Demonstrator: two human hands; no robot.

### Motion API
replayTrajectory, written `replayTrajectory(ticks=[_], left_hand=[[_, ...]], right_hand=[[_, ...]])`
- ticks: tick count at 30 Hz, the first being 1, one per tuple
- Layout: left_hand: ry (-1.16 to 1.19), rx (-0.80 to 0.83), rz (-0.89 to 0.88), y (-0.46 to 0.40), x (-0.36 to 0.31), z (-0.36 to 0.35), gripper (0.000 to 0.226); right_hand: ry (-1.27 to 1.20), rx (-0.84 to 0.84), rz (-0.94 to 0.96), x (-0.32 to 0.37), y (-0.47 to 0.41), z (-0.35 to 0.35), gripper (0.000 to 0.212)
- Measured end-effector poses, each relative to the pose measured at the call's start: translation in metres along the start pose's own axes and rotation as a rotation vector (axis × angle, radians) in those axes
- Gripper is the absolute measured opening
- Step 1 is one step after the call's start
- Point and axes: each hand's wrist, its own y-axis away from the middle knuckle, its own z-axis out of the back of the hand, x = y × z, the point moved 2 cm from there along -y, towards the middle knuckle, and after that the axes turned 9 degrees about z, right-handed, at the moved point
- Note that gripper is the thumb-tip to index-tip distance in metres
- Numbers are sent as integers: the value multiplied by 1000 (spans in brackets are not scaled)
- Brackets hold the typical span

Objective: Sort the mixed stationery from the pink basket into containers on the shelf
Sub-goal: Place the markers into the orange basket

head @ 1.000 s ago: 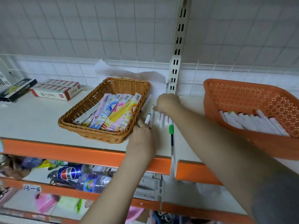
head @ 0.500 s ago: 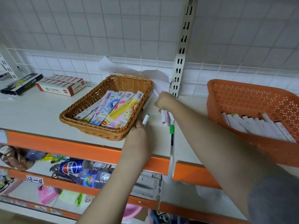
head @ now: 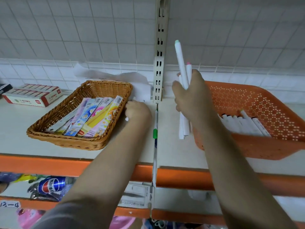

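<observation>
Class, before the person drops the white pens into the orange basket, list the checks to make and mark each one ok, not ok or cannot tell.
1. Right hand has a firm grip on the bundle of white pens: ok.
2. Perforated orange plastic basket has room: ok.
3. Basket already holds matching white pens: ok.
4. Left hand free to help: cannot tell.
5. Green-banded white pen lying in the shelf gap collected: not ok.

Soft, even light from above leaves the white shelf (head: 24,123) bright and free of glare. The lower shelf level sits in dimmer shade. The wire grid behind bows outward toward the edges from wide-angle distortion. Both hands show slight motion blur; fine print stays unreadable.
</observation>
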Motion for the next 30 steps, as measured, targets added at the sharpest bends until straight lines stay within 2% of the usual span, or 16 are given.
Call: replayTrajectory(ticks=[7,10,13,15,18,21,25,28,30], left_hand=[[-152,-8,-38,-10,-1,-6,51],[-197,45,-61,-17,-2,-3,50],[-244,118,-113,-11,-4,5,51],[-167,196,-139,-5,-3,12,45],[-6,324,-192,3,-5,16,21],[259,311,-160,15,-3,12,32],[303,362,-177,25,1,9,38],[289,455,-190,31,4,15,29],[313,481,-204,35,8,18,37]], right_hand=[[-22,-16,-27,-2,5,18,14],[-32,-3,-44,-4,8,19,11],[-25,-5,-59,-7,9,18,17],[-27,-4,-61,-8,9,18,19],[-32,-6,-57,-8,10,18,19],[-25,-17,-65,-8,10,17,20],[-8,-33,-57,-7,9,15,20],[-7,-51,-46,-6,9,13,20],[-18,-56,-61,-7,10,12,18]])
